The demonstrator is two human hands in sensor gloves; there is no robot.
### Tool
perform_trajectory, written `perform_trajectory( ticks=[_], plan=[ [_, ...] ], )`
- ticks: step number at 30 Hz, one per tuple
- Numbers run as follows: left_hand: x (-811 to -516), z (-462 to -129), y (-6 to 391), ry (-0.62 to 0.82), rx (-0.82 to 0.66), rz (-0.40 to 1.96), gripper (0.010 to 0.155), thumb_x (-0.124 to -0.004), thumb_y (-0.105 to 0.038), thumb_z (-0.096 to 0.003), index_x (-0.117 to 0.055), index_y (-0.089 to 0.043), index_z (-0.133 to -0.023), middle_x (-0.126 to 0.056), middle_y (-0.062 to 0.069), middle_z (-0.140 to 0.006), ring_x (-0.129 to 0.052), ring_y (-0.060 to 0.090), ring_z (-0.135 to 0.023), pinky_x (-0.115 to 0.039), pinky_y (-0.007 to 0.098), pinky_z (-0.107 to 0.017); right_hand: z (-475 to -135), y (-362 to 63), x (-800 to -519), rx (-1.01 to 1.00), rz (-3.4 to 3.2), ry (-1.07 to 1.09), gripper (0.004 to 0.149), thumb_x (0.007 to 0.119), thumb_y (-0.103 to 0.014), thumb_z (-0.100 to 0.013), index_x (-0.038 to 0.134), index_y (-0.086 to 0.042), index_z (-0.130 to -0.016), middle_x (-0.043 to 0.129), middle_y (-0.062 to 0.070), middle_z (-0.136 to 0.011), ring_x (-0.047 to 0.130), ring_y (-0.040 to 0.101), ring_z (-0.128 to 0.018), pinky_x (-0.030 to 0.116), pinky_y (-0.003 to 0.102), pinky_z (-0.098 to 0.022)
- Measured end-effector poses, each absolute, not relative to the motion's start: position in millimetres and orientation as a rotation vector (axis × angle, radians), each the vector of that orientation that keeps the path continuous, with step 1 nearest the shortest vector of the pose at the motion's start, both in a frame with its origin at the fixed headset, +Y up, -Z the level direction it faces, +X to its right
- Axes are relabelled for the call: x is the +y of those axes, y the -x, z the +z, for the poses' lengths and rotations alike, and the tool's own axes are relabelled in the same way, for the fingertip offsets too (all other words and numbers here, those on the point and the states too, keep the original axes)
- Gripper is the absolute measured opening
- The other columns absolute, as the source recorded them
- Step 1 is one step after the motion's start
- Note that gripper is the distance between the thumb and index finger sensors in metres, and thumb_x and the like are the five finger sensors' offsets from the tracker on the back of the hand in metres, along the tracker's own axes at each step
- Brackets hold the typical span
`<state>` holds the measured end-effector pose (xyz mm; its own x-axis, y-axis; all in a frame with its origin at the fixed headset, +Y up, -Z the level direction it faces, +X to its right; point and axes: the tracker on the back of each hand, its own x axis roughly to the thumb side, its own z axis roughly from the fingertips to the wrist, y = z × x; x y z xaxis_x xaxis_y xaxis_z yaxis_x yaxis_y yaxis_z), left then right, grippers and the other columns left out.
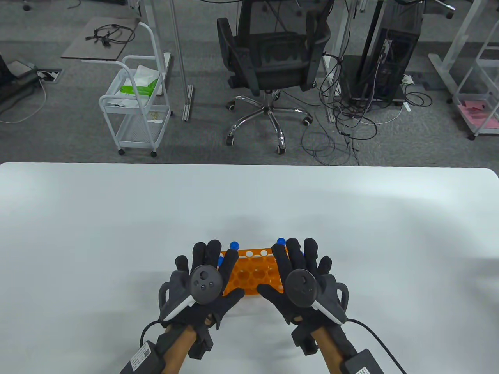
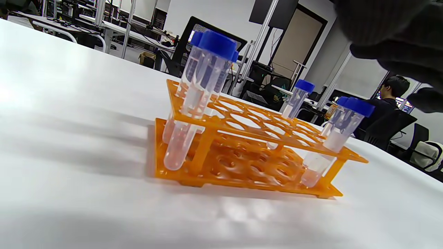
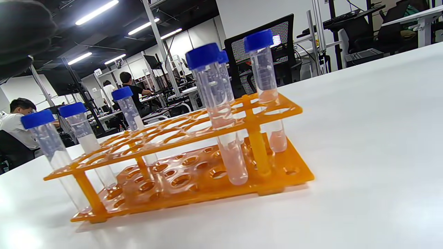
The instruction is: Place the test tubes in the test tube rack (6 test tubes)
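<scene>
The orange test tube rack (image 1: 255, 274) stands on the white table (image 1: 117, 233) near its front edge. Several clear test tubes with blue caps (image 1: 234, 245) stand upright in it, grouped at its two ends. In the left wrist view the rack (image 2: 249, 152) holds tubes (image 2: 193, 103) at the near end and more at the far end. The right wrist view shows the same rack (image 3: 180, 166) and tubes (image 3: 218, 114). My left hand (image 1: 212, 259) lies palm down, fingers spread, over the rack's left end. My right hand (image 1: 298, 255) does the same over the right end. Neither hand holds a tube.
Beyond the table's far edge stand a black office chair (image 1: 273, 58), a white wire cart (image 1: 136, 113) and a computer tower (image 1: 390, 58) with loose cables on the floor. Gloved fingers (image 2: 398, 34) hang into the left wrist view's top right corner.
</scene>
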<state>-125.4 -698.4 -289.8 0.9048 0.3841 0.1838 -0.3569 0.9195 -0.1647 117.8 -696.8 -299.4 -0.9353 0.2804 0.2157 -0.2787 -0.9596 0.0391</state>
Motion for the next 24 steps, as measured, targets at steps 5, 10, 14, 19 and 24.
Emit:
perform_trajectory(
  ticks=[5,10,14,19,24],
  plan=[
    [-698.7,-288.0,121.3,0.137,-0.234,0.373,0.08,-0.067,-0.066,-0.0425,-0.015,-0.052,-0.102,0.007,-0.006,-0.113,0.008,0.024,-0.105,-0.001,0.063,-0.07,-299.2,-117.4,-696.9,0.075,2.838,-0.329,0.095,0.045,-0.086,-0.034,0.012,-0.039,-0.109,0.011,0.003,-0.12,0.001,0.044,-0.107,0.022,0.076,-0.067],
    [-698.7,-287.3,118.1,0.144,-0.245,0.374,0.08,-0.067,-0.066,-0.0427,-0.014,-0.051,-0.102,0.007,-0.006,-0.113,0.008,0.024,-0.105,-0.001,0.063,-0.07,-298.6,-116.0,-697.5,0.098,2.844,-0.342,0.095,0.045,-0.086,-0.034,0.011,-0.039,-0.109,0.008,0.003,-0.12,-0.001,0.044,-0.106,0.021,0.076,-0.066],
    [-699.0,-287.9,120.4,0.146,-0.239,0.389,0.08,-0.067,-0.066,-0.0427,-0.014,-0.052,-0.102,0.007,-0.006,-0.113,0.008,0.024,-0.104,-0.001,0.063,-0.07,-298.2,-115.4,-697.3,0.107,2.844,-0.348,0.095,0.045,-0.086,-0.034,0.01,-0.039,-0.109,0.008,0.003,-0.12,-0.001,0.044,-0.106,0.02,0.076,-0.066],
    [-699.3,-288.6,122.2,0.149,-0.23,0.395,0.08,-0.067,-0.066,-0.0426,-0.015,-0.052,-0.102,0.007,-0.006,-0.113,0.008,0.024,-0.105,-0.001,0.063,-0.07,-298.2,-115.4,-697.4,0.109,2.844,-0.349,0.095,0.045,-0.086,-0.034,0.01,-0.039,-0.109,0.007,0.003,-0.12,-0.001,0.044,-0.106,0.02,0.076,-0.066],
    [-698.7,-288.4,123.1,0.152,-0.224,0.399,0.08,-0.067,-0.066,-0.0426,-0.015,-0.051,-0.102,0.007,-0.006,-0.113,0.008,0.024,-0.104,0.0,0.063,-0.069,-298.2,-115.5,-697.5,0.115,2.842,-0.347,0.095,0.045,-0.086,-0.034,0.009,-0.039,-0.108,0.007,0.003,-0.12,-0.001,0.044,-0.106,0.02,0.076,-0.066]
  ],
)
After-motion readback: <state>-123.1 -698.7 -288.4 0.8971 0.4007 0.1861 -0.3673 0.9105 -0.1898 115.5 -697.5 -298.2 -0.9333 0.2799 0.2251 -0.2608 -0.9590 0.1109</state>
